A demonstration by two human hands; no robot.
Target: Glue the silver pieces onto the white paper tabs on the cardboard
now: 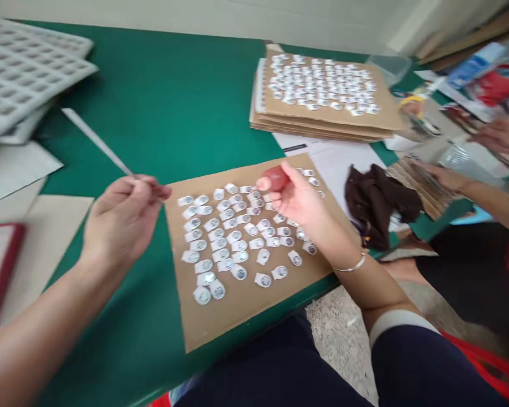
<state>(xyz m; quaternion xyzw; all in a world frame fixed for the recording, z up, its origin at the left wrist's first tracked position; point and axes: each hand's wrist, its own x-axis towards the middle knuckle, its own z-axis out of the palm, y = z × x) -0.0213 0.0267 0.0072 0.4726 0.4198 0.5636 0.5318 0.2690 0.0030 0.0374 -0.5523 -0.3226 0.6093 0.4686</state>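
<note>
My left hand (125, 212) is closed in a pinch on a thin white strip (95, 138), which sticks out up and to the left over the green table. In my right hand (297, 198) is a small, smooth dark red object (276, 177); its kind is not clear. The right hand hovers over a brown cardboard sheet (220, 330) and hides part of it. Several small round silvery pieces with white tabs (238, 272) lie spread across the sheet in loose rows. The left hand is beside the sheet's left edge.
A stack of cardboard sheets (322, 127) with similar pieces on top stands at the back. White gridded trays (21, 70) and a red-edged case (4, 265) are on the left. A dark brown cloth (379, 198) lies right, near another person's hands (445, 175). Yellow-handled scissors (413, 100) lie beyond.
</note>
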